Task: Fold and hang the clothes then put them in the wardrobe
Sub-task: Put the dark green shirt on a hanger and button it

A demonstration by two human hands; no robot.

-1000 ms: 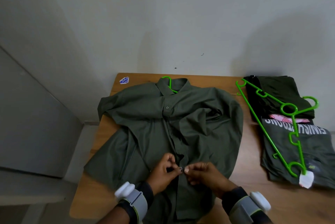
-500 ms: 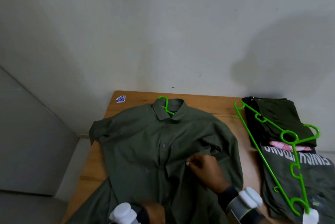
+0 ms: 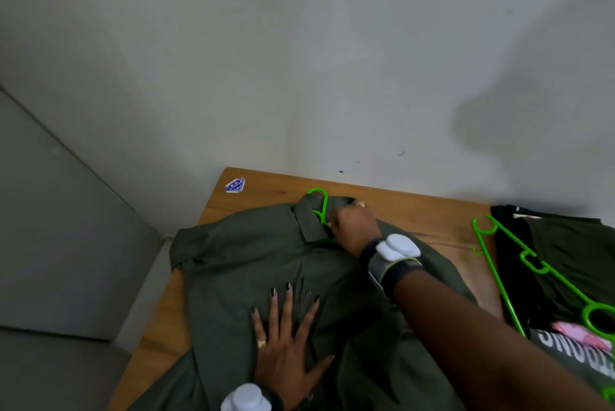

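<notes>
A dark green button-up shirt [image 3: 239,264] lies spread flat on the wooden table [image 3: 416,211], collar toward the wall. A bright green hanger hook [image 3: 320,202] sticks out of the collar. My left hand [image 3: 288,344] presses flat on the shirt's front with straight, spread fingers. My right hand [image 3: 352,227] reaches to the collar, its fingers curled round the collar edge and the hanger's neck. The hanger's body is hidden inside the shirt.
At the right lie stacked folded clothes [image 3: 565,244] with a second green hanger [image 3: 519,274] on top. A blue sticker [image 3: 235,185] marks the table's far left corner. A wall stands right behind the table; a grey cabinet side [image 3: 50,227] is at the left.
Both hands left the lower button placket. My right hand moved up to the collar and hanger, my left hand laid flat on the shirt front. The camera tilted up and shifted closer.
</notes>
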